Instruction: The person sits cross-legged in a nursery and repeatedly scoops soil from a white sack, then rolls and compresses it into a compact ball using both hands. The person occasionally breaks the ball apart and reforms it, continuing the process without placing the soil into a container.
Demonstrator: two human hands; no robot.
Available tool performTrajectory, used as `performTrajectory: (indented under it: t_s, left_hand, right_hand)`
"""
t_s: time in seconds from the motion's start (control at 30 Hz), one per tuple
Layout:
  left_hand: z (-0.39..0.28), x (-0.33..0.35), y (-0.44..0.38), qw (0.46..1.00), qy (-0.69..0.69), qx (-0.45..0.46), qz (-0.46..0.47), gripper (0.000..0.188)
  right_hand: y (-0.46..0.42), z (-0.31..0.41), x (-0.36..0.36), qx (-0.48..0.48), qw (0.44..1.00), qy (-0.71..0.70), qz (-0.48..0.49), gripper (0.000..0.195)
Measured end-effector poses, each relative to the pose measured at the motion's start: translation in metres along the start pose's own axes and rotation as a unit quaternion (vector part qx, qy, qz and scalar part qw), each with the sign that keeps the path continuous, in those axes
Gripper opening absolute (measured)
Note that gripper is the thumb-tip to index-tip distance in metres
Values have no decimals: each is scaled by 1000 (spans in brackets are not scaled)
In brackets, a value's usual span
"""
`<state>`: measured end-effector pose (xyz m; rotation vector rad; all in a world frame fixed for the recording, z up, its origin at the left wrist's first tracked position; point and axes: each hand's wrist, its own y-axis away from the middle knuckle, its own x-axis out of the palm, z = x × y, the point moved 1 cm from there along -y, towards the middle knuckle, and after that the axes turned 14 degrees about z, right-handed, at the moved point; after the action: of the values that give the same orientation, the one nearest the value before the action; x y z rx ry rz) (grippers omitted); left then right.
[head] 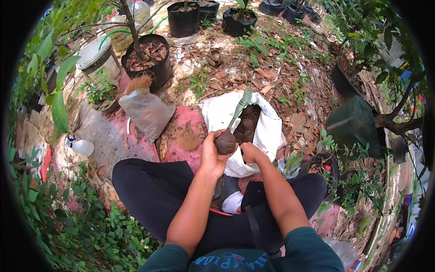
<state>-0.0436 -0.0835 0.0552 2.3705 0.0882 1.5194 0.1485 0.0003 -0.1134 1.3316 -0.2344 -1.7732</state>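
Note:
A round brown ball (225,142) rests in my left hand (211,149), fingers curled around its left side and underneath. Out of its top rises a mottled green snake plant leaf (240,107). My right hand (250,153) is close to the ball's right side, fingers curled, above the near rim of a white woven sack (273,131). Its fingertips are hidden, so whether it pinches anything does not show. The sack is rolled open, with dark brown soil or fibre (247,124) inside it.
Left of the sack are a clear plastic bag (148,110) topped with coconut fibre (139,83) and a white spray bottle (81,147). Black grow bags (183,20) line the far side. Another snake plant leaf (293,163) lies right, beside a round pot (319,170).

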Motion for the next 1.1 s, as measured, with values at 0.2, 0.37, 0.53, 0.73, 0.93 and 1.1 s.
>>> performTrajectory:
  t_s: [0.2,0.37,0.53,0.73,0.93,1.1]
  left_hand:
    - [-5,-5,3,1000,5,17,-3,22]
    - [-5,-3,3,1000,2,14,-20,22]
    - [-4,-2,2,1000,0,12,-13,22]
    - [-5,-4,3,1000,-2,16,-15,22]
    - [-3,-5,1,1000,-6,16,-12,22]
    - [-2,-6,2,1000,-9,15,-13,23]
  right_hand:
    - [42,26,-80,73,981,-80,-164,25]
    - [55,12,-104,31,944,-132,-299,28]
    - [54,-3,-109,0,905,-274,-326,24]
    - [58,8,-113,-47,777,-587,-220,20]
    - [75,20,-134,-114,785,-564,-230,22]
    - [91,23,-146,-156,783,-562,-217,29]
